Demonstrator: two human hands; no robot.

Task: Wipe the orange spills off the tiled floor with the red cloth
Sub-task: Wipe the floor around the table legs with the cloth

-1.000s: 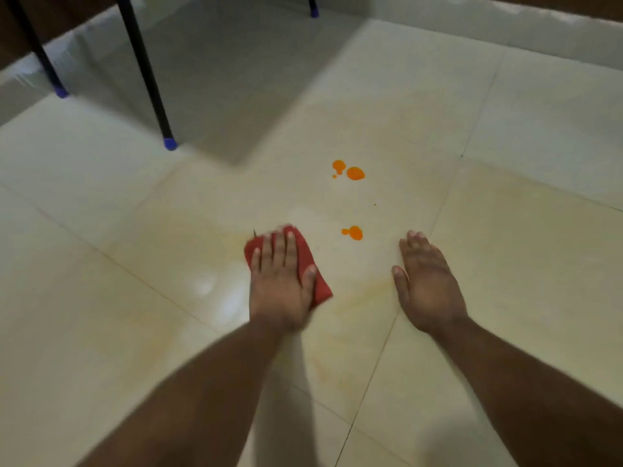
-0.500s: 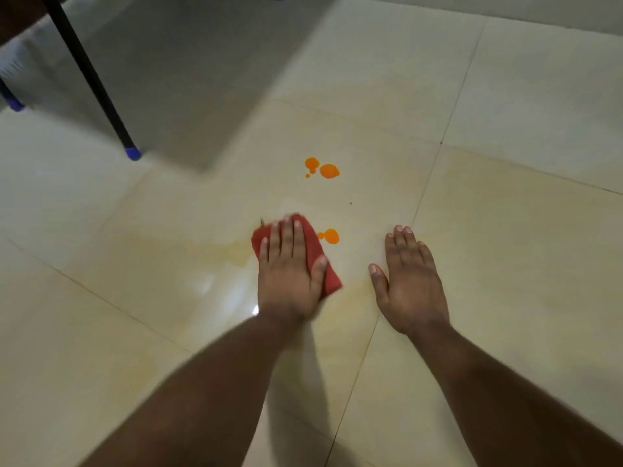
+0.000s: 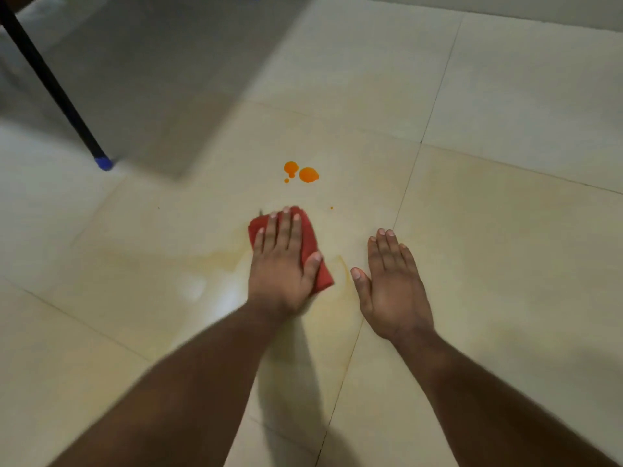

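Since the earlier frame, the orange blot that lay just right of the red cloth is no longer in view; the cloth now lies over that spot, and only a faint yellowish smear shows on the tiled floor around it.

Position, taken from the cloth:
- My left hand lies flat on top of it, fingers straight and close together, thumb out along its right edge, pressing it to the tile. Nothing is pinched.
- My right hand rests palm down on the bare floor just right of it, fingers straight and together, holding nothing.
- The remaining orange spills sit beyond its far edge, apart from it. One tiny orange speck lies nearer, to its far right.
- A black furniture leg with a blue foot stands well off to its far left.

Handling, as I judge it: the cloth is soft, light and folded into a pad, so it has no stiffness of its own and moves only where my palm drives it. The glossy tile looks slick, more so where wet. Pressure should stay over the middle of the pad; pushing by an edge would probably unfold or bunch it.

Markings: no brand, label or legible writing shows on the cloth or floor.
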